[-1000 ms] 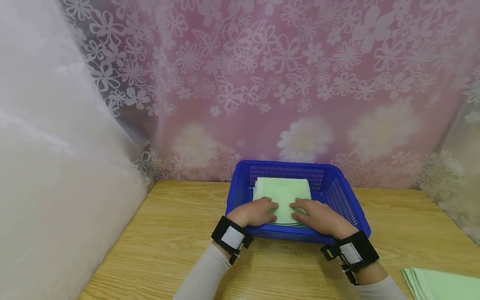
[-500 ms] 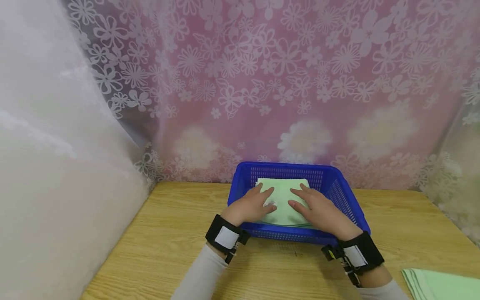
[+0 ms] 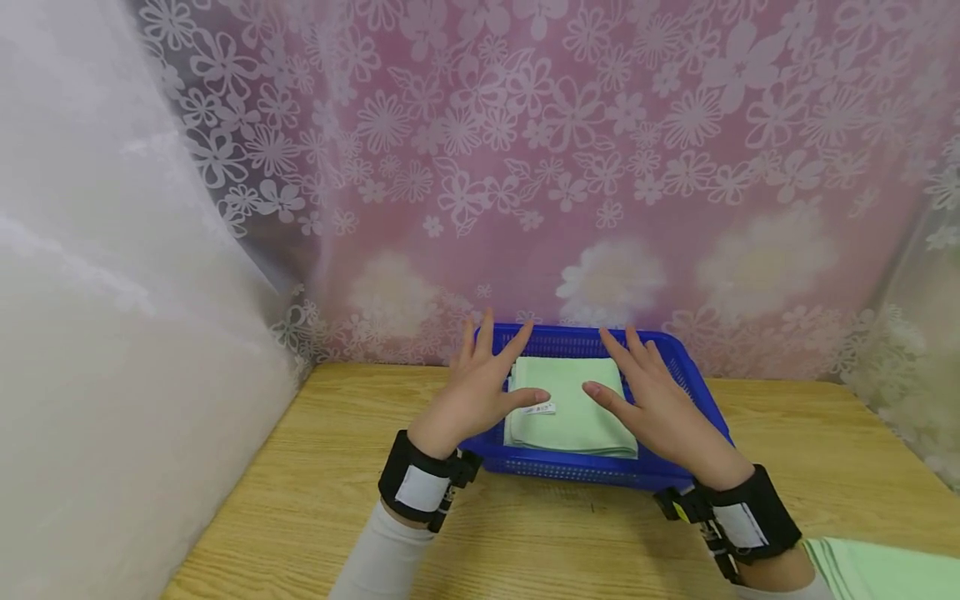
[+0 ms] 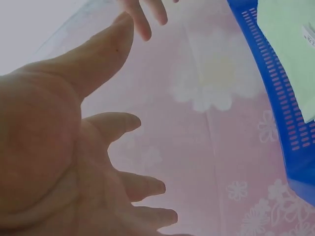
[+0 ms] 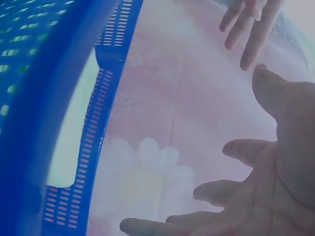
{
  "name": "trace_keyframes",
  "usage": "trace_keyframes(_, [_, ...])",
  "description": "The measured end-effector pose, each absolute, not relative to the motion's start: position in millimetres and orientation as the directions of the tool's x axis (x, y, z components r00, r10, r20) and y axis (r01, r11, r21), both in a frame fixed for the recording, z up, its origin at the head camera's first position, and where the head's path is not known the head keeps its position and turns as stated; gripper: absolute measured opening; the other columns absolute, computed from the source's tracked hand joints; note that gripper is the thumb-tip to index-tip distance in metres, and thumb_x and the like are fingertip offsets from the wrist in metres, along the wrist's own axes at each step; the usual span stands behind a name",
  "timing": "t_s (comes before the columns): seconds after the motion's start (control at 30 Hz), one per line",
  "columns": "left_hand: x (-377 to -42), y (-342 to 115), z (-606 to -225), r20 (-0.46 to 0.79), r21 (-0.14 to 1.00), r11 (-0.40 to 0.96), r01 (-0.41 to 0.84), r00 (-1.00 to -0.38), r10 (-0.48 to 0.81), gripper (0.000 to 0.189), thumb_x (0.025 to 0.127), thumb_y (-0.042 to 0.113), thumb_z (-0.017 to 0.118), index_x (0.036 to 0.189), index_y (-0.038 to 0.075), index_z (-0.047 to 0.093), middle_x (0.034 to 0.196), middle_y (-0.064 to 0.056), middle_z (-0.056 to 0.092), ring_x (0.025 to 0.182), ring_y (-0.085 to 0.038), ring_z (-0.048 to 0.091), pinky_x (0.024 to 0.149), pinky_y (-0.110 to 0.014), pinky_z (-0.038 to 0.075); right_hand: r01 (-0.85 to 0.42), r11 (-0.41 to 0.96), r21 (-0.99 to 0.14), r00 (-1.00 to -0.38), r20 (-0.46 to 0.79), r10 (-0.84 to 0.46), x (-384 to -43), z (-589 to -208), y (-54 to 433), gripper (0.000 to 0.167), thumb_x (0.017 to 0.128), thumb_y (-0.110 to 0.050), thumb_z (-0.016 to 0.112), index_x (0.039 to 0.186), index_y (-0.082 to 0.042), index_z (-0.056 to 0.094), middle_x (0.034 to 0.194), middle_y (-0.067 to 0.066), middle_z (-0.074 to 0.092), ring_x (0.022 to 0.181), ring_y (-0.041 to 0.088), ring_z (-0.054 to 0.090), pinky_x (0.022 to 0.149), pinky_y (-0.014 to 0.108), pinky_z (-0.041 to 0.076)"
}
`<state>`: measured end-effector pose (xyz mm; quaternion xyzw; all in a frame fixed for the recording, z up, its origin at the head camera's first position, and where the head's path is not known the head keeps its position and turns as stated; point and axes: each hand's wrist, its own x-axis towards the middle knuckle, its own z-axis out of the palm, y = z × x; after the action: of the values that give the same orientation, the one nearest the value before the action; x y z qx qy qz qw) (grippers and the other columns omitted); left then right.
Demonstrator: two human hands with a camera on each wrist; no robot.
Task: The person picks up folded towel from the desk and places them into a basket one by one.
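Black straps [image 3: 420,487] circle both wrists, and past them the hands are spread wide, holding nothing. The left hand [image 3: 471,393] is raised above the left side of the basket [image 3: 573,462], fingers pointing away from the person, thumb stretched across toward the middle. The right hand [image 3: 658,402] mirrors it on the other side, fingers fanned, its thumb aimed back at the left one, with a gap between the two thumb tips. Both wrist views show the fingers in the air, apart from the cloth. Whether the right wrist brushes the basket's near rim I can't honestly say from where I stand.

Between and below the hands, the pale green cloth [image 3: 576,379] lies folded flat inside the blue basket, its layers showing along the near and left edges. Near the left thumb is a small white label [image 3: 546,408] with printing too tiny to read.

Light sleeves [image 3: 381,554] cover the forearms. The basket sits on a wood-grain table [image 3: 315,483], toward the back. Another green cloth, the spare [image 3: 892,571], lies folded at the near right. Behind hangs a pink curtain [image 3: 525,125] with white flowers.
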<state>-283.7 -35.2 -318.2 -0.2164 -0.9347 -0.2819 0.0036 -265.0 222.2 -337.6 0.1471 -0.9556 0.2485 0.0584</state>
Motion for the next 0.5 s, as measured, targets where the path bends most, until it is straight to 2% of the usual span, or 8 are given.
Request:
trace_keyframes(0.2, [-279.2, -33.4, -317.0, 0.127, 0.520, 0.753, 0.402, -0.909, 0.398, 0.093, 0.096, 0.054, 0.071, 0.169, 0.036, 0.015, 0.176, -0.012, -0.018, 0.161, -0.040, -0.025, 0.124, -0.078, 0.005, -0.311, 0.829, -0.465, -0.950, 0.187, -0.251, -261.9, -333.6, 222.7, 0.090, 0.104, -0.060, 0.054, 0.171, -0.023, 0.006, 0.176, 0.022, -0.008, 0.159, 0.058, -0.001, 0.109, 0.089, 0.014])
trace_keyframes(0.5, [-276.6, -30.3, -317.7, 0.124, 0.500, 0.765, 0.406, -0.908, 0.401, 0.095, 0.098, 0.056, 0.067, 0.170, 0.027, 0.013, 0.176, -0.015, -0.016, 0.161, -0.040, -0.025, 0.126, -0.075, 0.003, -0.318, 0.835, -0.449, -0.946, 0.203, -0.251, -257.9, -330.9, 223.2, 0.089, 0.106, -0.055, 0.055, 0.171, -0.024, 0.004, 0.177, 0.021, -0.007, 0.160, 0.056, 0.004, 0.110, 0.088, 0.020])
